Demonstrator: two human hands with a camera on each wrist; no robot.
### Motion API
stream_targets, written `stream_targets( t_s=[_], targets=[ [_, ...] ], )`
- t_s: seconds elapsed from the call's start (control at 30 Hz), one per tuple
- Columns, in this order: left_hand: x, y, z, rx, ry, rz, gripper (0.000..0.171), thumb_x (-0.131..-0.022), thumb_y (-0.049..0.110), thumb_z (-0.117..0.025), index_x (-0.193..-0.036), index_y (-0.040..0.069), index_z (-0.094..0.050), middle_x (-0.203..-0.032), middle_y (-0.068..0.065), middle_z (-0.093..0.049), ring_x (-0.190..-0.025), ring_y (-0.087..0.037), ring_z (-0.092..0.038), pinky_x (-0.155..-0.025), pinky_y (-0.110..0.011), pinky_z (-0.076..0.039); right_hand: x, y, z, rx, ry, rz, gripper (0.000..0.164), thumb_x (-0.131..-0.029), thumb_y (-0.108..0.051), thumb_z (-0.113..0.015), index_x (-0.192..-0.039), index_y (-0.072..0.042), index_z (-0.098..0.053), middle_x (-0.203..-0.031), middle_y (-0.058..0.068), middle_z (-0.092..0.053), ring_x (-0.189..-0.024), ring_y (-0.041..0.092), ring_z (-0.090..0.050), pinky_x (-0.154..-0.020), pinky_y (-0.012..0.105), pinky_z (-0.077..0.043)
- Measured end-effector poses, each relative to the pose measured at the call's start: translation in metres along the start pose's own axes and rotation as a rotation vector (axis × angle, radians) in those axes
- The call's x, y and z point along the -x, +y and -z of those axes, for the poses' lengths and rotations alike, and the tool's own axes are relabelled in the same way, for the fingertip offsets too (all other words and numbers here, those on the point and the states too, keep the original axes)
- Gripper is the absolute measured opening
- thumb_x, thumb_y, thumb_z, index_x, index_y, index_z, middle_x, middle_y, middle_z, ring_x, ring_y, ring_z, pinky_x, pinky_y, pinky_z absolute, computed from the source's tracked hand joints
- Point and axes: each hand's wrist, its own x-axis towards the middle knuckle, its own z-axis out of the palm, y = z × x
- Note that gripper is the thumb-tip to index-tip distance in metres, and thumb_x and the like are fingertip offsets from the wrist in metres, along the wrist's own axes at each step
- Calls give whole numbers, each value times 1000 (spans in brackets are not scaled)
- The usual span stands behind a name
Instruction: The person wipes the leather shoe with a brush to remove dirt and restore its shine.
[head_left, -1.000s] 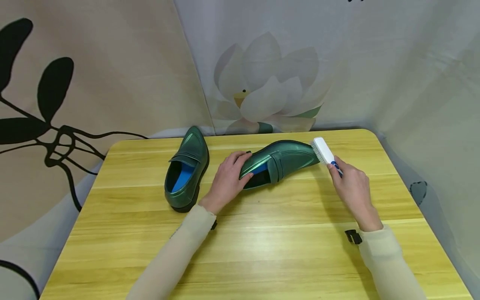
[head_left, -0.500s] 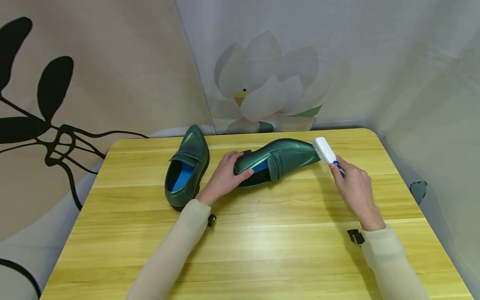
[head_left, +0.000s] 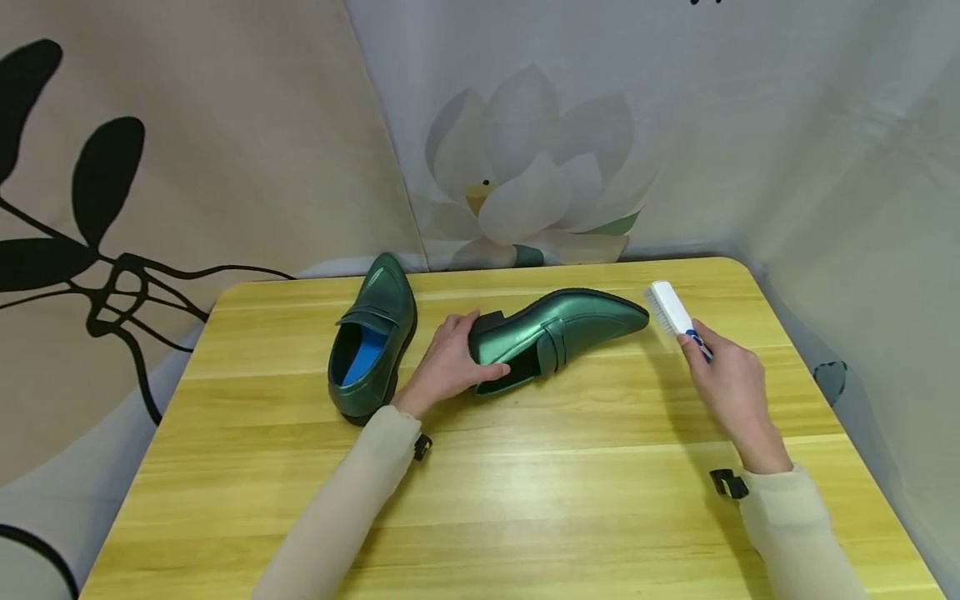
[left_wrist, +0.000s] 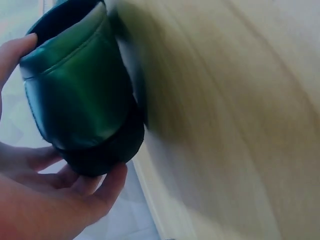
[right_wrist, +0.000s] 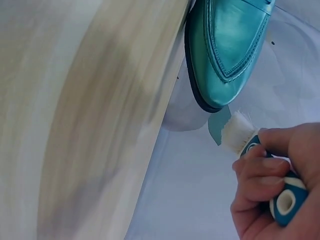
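Observation:
A green metallic loafer (head_left: 588, 321) is tilted on its side in the head view, toe to the right. My left hand (head_left: 450, 367) grips it at the heel, thumb at the opening and fingers round the black heel block, as the left wrist view shows the loafer (left_wrist: 80, 100) from behind. In my right hand (head_left: 727, 379) is a white brush (head_left: 670, 308) with a blue handle, its bristles facing the toe with a small gap between. The right wrist view shows the bristles (right_wrist: 237, 131) just off the toe. The matching loafer (head_left: 372, 342) stands upright to the left, blue insole showing.
Both loafers are over a yellow wooden table (head_left: 525, 517). Behind it hangs a pale fabric backdrop (head_left: 750, 150) printed with a flower and dark leaves. Black clips (head_left: 727, 483) sit at both wrists near the cream sleeves.
The held loafer has rolled so that more of its side and heel block face up, its insole now hidden. My right hand has drawn the brush right, away from the toe.

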Motion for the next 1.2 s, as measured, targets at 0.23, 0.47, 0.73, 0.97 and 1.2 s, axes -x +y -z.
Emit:
stream_targets(
  t_s=[0.23, 0.47, 0.73, 0.97, 1.2],
  targets=[
    [5, 4, -9, 23, 77, -11, 105, -78, 55, -84, -159, 8, -37, -146, -16, -45, -124, -34, -47, -100, -51, -47, -1, -6, -4, 14, -50, -2, 43, -108, -22, -58, -134, 12, -62, -96, 33, -71, -52, 25, -46, -47, 35, -33],
    [12, 12, -17, -31, 198, -119, 102, -76, 54, -88, -154, 5, -44, -140, -16, -48, -123, -34, -46, -100, -50, -47, -4, -37, -16, -20, -46, 81, 41, -106, -18, -61, -135, 11, -61, -113, 35, -69, -65, 38, -63, -52, 50, -46],
    [17, 17, -22, -102, 234, -173, 103, -75, 55, -89, -153, 3, -45, -139, -17, -48, -120, -34, -48, -97, -48, -49, -3, -68, -29, -62, -60, 243, 43, -104, -18, -66, -137, 9, -61, -97, 26, -73, -61, 29, -57, -51, 41, -44],
    [15, 11, -24, -23, 182, -79, 102, -77, 57, -85, -154, 4, -44, -139, -15, -49, -122, -33, -49, -100, -49, -47, -1, -50, -23, -52, -44, 161, 40, -105, -16, -63, -135, 10, -62, -101, 30, -72, -51, 22, -47, -46, 33, -34],
    [14, 6, -23, 9, 159, -20, 101, -79, 60, -82, -153, 3, -44, -140, -17, -50, -120, -34, -50, -99, -50, -47, -3, -11, -11, -17, -83, -7, 44, -110, -24, -53, -135, 11, -62, -71, 20, -63, -48, 20, -40, -44, 34, -31]
  ],
)
